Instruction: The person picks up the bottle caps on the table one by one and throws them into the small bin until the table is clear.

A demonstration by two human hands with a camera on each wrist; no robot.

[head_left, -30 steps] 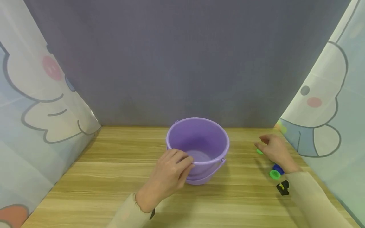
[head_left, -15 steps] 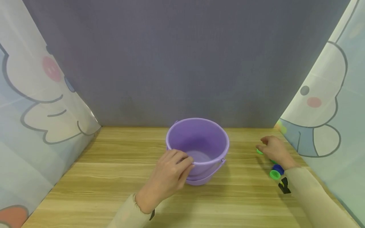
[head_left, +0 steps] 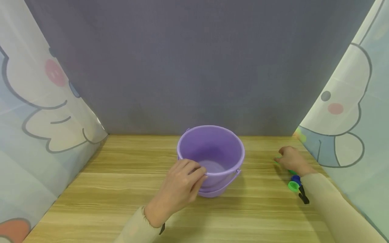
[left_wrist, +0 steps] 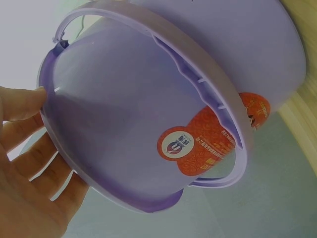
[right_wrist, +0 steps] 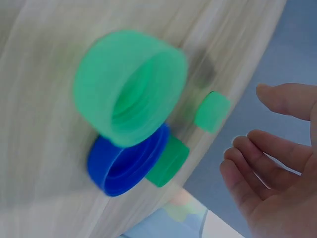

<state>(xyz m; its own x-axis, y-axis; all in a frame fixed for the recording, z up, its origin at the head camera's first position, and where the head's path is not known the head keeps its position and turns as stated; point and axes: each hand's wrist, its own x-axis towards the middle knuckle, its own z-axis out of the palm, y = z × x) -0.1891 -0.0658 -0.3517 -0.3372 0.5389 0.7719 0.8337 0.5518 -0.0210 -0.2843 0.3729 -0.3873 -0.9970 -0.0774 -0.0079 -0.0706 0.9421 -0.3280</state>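
Note:
A purple bucket (head_left: pixel 222 182) stands upright in the middle of the wooden table, its handle hanging down on the near side. My left hand (head_left: pixel 179 184) grips the near-left rim, thumb outside and fingers over the edge. In the left wrist view the bucket's wall (left_wrist: pixel 109 109) bears a red label (left_wrist: pixel 208 139). Off to the right, my right hand (head_left: pixel 293 160) hovers with fingers apart and nothing held. It partly covers a small light green bottle cap (right_wrist: pixel 212 113). Closer to the right wrist lie a larger green cap (right_wrist: pixel 99 84), a blue cap (right_wrist: pixel 101 166) and a darker green cap (right_wrist: pixel 171 163).
A grey panel (head_left: pixel 194 67) rises at the table's back edge. Cartoon-printed cloths hang at the left (head_left: pixel 39 111) and right (head_left: pixel 349 101). A small black piece (head_left: pixel 304 195) shows beside the right sleeve.
My right hand has shifted slightly right and nearer, still by the far green cap. The black piece at the right sleeve has turned. My left hand and the bucket stay put.

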